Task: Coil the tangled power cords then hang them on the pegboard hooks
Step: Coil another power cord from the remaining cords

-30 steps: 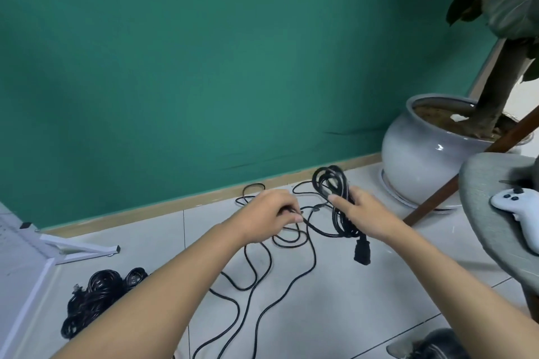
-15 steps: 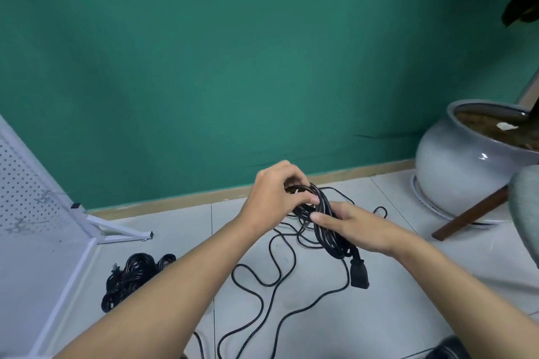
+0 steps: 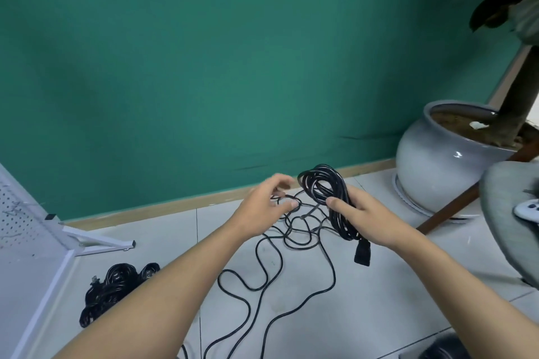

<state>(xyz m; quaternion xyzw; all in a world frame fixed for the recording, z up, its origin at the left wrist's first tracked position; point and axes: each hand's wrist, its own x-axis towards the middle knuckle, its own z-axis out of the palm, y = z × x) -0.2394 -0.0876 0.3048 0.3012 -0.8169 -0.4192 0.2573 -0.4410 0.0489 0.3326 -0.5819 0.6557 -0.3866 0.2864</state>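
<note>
My right hand [image 3: 363,216] grips a partly wound coil of black power cord [image 3: 322,183], held upright above the floor, with its black plug [image 3: 362,253] dangling below my wrist. The loose rest of the cord [image 3: 262,268] snakes in loops over the white tiles toward me. My left hand [image 3: 267,207] is just left of the coil, thumb and fingers pinching a strand of the loose cord. At the far left stands the white pegboard [image 3: 17,213], leaning on its white metal foot [image 3: 99,242].
A bundle of other black cords [image 3: 110,288] lies on the floor by the pegboard. A large grey plant pot [image 3: 431,166] stands at the right by the green wall. A grey chair seat [image 3: 507,213] with a white game controller [image 3: 528,210] is at the right edge.
My left hand has come off the top of the coil and moved left, now pinching a loose strand. The right hand has lifted the coil a little. The view shifted slightly right.
</note>
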